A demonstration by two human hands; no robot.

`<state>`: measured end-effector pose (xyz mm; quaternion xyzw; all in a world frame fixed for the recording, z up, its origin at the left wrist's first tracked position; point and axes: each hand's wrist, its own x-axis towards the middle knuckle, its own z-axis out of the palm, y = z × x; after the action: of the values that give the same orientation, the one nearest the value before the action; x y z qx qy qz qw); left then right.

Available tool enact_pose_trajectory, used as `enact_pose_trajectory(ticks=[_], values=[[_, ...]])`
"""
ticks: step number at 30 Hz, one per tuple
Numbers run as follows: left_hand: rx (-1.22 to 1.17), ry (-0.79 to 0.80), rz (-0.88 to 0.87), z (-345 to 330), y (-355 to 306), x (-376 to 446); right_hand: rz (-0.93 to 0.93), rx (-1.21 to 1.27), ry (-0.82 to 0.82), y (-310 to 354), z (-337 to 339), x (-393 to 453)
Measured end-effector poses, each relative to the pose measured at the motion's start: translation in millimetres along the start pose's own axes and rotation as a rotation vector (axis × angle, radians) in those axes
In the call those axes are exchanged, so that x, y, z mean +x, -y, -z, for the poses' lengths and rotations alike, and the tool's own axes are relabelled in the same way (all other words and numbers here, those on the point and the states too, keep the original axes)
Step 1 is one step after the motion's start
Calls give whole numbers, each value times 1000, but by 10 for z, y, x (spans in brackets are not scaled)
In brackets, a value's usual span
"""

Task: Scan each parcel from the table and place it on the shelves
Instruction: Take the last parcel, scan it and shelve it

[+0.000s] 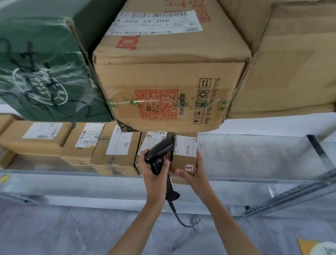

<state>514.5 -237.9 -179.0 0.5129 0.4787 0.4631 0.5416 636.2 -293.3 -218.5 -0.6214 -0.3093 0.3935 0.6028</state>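
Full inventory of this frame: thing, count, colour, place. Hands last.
small parcel: 1, brown, white label, at lower shelf edge
scanner: 1, black, corded, left of small parcel
shelved parcels: several, brown, labelled, lower shelf left
large boxes: 2, brown, upper shelf
green box: 1, upper shelf left
shelf frame: grey metal
left hand: grips scanner
right hand: holds small parcel

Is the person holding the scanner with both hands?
No, only the left hand grips the black scanner; the right hand holds a small cardboard parcel.
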Motion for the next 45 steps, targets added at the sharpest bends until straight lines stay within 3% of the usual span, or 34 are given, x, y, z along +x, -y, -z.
enact_pose_trajectory(ticks=[6, 16, 20, 23, 25, 29, 31, 40, 45], values=[[-17, -20, 45, 9, 5, 83, -51, -13, 76, 118, 65, 231], [-32, -38, 109, -28, 3, 96, -147, 2, 49, 210, 53, 195], [-112, -50, 150, 17, 15, 34, -252, -79, -120, 314, 71, -15], [-246, -33, 191, 76, 4, -54, -217, -125, -248, 346, 44, -405], [-296, -39, 197, 112, -29, -120, -220, -141, -190, 340, -19, -658], [-359, -44, 193, 201, -90, -274, -399, -90, 181, 227, -249, -1027], [-350, -57, 213, 299, -105, -365, -460, -76, 275, 124, -375, -1181], [-248, 113, 285, 1195, -51, -749, -455, -35, 366, 8, -843, -1804], [-116, 99, 330, 2054, 40, -948, -396, -72, 407, -101, -1382, -2252]])
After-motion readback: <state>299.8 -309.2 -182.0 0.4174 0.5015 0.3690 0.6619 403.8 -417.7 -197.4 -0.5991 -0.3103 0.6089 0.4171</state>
